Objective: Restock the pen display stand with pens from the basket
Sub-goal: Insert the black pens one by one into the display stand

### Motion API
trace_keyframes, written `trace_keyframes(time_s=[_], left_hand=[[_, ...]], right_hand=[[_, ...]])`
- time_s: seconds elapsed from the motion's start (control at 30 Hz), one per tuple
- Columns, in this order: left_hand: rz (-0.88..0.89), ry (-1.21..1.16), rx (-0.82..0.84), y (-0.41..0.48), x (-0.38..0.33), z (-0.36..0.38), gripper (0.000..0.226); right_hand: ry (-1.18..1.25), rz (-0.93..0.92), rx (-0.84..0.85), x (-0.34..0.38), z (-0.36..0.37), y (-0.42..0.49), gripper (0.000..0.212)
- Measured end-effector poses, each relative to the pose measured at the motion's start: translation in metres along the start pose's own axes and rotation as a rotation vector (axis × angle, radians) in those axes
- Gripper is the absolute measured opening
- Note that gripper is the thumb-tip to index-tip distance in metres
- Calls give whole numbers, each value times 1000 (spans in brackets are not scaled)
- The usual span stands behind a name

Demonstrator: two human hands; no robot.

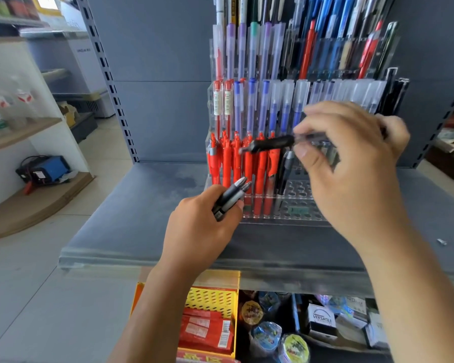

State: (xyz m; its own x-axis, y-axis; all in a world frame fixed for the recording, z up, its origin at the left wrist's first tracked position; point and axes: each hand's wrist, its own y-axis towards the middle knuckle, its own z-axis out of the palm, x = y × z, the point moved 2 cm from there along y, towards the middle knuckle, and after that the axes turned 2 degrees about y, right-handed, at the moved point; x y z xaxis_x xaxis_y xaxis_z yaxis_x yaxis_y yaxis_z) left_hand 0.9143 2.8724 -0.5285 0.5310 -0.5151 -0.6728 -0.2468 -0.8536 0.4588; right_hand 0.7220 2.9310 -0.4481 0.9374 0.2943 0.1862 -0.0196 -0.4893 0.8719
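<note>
Two hands busy here; nearest to us, on the lower shelf, sits a yellow perforated basket (210, 299) with red packets in it, though whether it is the pen supply I cannot tell; rolls of printed tape (266, 336) lie just right of it. Up onto the grey shelf (142, 218); the left hand (199, 226) has its fingers curled round a bundle of black pens (233, 195), silver tips poking up and right, held just in front of the stand's near left corner; that is the stock waiting to go in. On that shelf stands the clear acrylic pen display stand (299, 213); its front row carries red retractable pens (257, 169) on the left, one standing black pen (286, 169) just right of them, then a run of empty holes (302, 191). Above those holes the right hand (351, 163) pinches a single black pen (270, 143) between thumb and fingertips, the pen lying crosswise, tip pointing left over the red ones; I read this as mid-restock, one pen being readied for a slot. Next it wants turning upright, tip down, and lowering into the free hole beside the standing black pen; mind the red neighbours. Farther back, the middle tier holds capped gel pens (249, 106), red then blue; the top tier is crowded with purple, blue and red pens (309, 48).
</note>
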Motion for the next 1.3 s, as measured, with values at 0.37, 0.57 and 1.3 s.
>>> trace_keyframes(time_s=[0.37, 0.57, 1.3], left_hand=[[-17, 38, 3, 0, -2, 0, 18], [-32, 51, -12, 0, -1, 0, 24], [-20, 73, -13, 0, -2, 1, 20]], right_hand=[[541, 467, -53, -29, 17, -8, 46], [702, 523, -54, -30, 21, -7, 77], [707, 388, -122, -24, 51, -19, 86]])
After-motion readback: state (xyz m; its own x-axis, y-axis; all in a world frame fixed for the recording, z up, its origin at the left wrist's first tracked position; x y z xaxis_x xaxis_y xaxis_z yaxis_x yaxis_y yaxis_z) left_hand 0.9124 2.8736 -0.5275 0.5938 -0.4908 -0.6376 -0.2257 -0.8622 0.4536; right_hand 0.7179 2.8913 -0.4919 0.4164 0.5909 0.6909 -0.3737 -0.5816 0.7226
